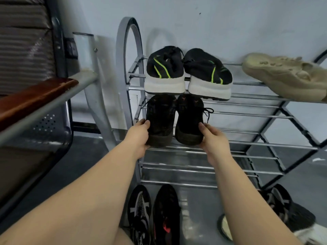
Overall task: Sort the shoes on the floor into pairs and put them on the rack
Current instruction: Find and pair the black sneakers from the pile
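Note:
A metal shoe rack (244,117) stands against the wall. On its top shelf sits a pair of black sneakers with green stripes and white soles (187,75), and to the right a beige shoe (286,76). On the second shelf stand two black lace-up shoes, heels toward me. My left hand (139,133) grips the heel of the left black shoe (160,119). My right hand (212,137) grips the heel of the right black shoe (190,119). On the floor lie a black shoe with white pattern (139,213), a black shoe with a red mark (167,216), and another patterned shoe (283,209).
A metal chair with a wooden armrest (35,99) stands close on the left of the rack. The lower rack shelves (194,167) hold nothing. A light sole (225,227) shows on the floor beside my right forearm.

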`<state>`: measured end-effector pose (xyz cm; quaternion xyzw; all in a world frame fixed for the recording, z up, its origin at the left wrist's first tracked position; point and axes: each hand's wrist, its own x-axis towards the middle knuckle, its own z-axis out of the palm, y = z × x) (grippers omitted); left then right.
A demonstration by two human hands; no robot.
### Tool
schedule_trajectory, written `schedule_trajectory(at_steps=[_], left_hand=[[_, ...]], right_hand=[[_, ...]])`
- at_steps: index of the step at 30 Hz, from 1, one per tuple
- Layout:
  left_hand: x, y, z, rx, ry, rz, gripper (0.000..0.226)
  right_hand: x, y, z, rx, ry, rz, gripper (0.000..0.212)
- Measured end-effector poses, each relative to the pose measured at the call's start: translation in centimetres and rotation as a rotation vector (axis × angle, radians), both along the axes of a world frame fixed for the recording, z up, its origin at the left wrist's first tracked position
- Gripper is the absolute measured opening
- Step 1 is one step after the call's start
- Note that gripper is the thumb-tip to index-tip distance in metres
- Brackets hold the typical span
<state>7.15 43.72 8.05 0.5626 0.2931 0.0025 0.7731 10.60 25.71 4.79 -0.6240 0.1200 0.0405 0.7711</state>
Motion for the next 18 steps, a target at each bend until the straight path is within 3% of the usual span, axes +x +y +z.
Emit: schedule_trajectory(at_steps=[2,5,8,9,11,13,18], left_hand=[[0.7,0.2,-0.7,0.163,0.021,-0.041,0.039],[0.7,0.5,-1.4,0.520,0.101,-0.198,0.047],[0.6,0.9,-1.6,0.630,0.156,-0.309,0.062],[0.4,1.0,-1.6,0.643,0.167,-0.332,0.073],[-0.2,0.9,-1.2,0.676,0.161,-0.362,0.099],[-0.9,1.0,-0.8,0.785,0.135,-0.383,0.112],[-2.5,0.9,-0.7,1.180,0.073,-0.421,0.087]], right_hand=[[0.0,0.0,0.2,-0.144,-0.039,0.033,0.035],[-0.4,-0.4,0.4,-0.384,-0.066,0.133,0.059],[-0.8,-0.9,0.1,-0.594,-0.027,0.242,0.098],[-0.9,-0.9,0.0,-0.673,-0.035,0.264,0.102],[-1.2,-0.8,0.0,-0.821,-0.087,0.254,0.096],[-1.4,-0.6,-0.1,-0.812,-0.135,0.243,0.084],[-1.7,-0.8,-0.5,-0.665,-0.163,0.222,0.072]])
